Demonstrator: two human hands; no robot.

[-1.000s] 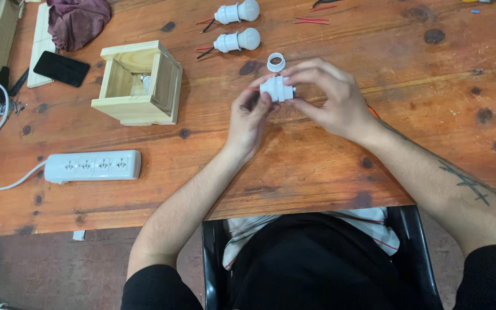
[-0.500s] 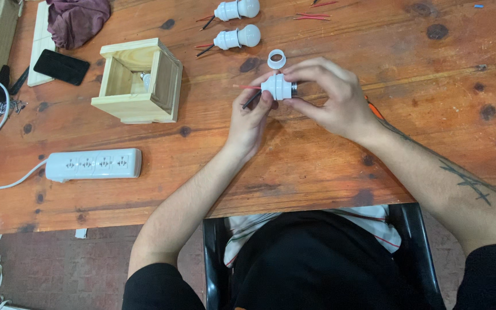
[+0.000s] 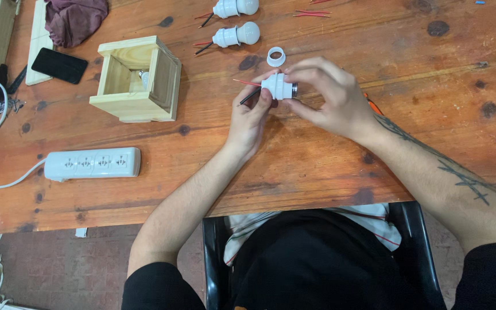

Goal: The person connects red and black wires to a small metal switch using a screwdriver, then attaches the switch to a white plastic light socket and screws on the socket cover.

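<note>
head view: i see both hands meeting over the middle of the bench, toward its far edge. the left hand (image 3: 249,117) pinches the white lamp socket (image 3: 279,86) from below with thumb and fingertips closed on its body, and the right hand (image 3: 331,97) curls over the socket's metal end, fingers wrapped shut around it. a red wire (image 3: 245,82) and a black wire (image 3: 249,96) stick out of the socket toward the left.

against half a second ago, the socket is still lifted between both hands at the same spot, the grip little changed; the loose white ring (image 3: 276,56) stays lying on the bench just beyond the fingers.

the open wooden box (image 3: 136,80) stands left of the hands, well apart, with a small white bulb-like piece inside, too dim for me to tell more. two white bulbs on sockets (image 3: 235,35) lie near the far edge. a white power strip (image 3: 92,163) lies toward the near left, its cable running off the left edge. a black phone (image 3: 59,65) and a dark red cloth (image 3: 74,19) sit at the far left corner.
</note>
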